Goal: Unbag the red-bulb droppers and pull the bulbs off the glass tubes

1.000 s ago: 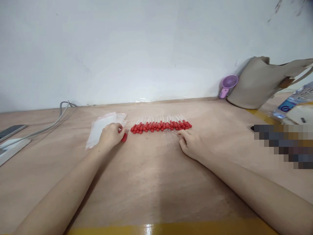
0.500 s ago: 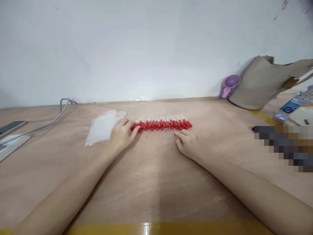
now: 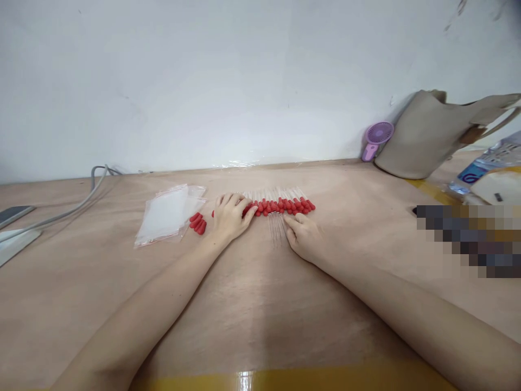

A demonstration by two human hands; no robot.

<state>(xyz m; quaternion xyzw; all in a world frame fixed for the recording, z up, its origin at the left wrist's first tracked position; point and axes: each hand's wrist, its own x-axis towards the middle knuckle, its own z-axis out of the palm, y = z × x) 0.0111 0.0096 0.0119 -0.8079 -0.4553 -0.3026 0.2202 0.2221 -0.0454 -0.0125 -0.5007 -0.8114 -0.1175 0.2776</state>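
Note:
A row of clear glass droppers with red rubber bulbs (image 3: 285, 205) lies across the middle of the wooden table (image 3: 252, 293). My left hand (image 3: 230, 216) rests on the left end of that row, fingers spread over the bulbs. A few loose red bulbs (image 3: 197, 222) lie apart, just left of that hand. My right hand (image 3: 302, 236) sits in front of the row, fingers curled beside a small bunch of bare glass tubes (image 3: 277, 232). A stack of clear zip bags (image 3: 165, 216) lies to the left.
A beige bag (image 3: 423, 138) and a small purple fan (image 3: 376, 138) stand at the back right by the wall. A water bottle (image 3: 484, 165) lies at the far right. Grey cables (image 3: 69, 209), a phone (image 3: 14, 214) and a white device (image 3: 16, 241) are at the left.
My left hand has moved right from the zip bags onto the left end of the dropper row, leaving a few red bulbs on the table. The right hand stayed nearly still.

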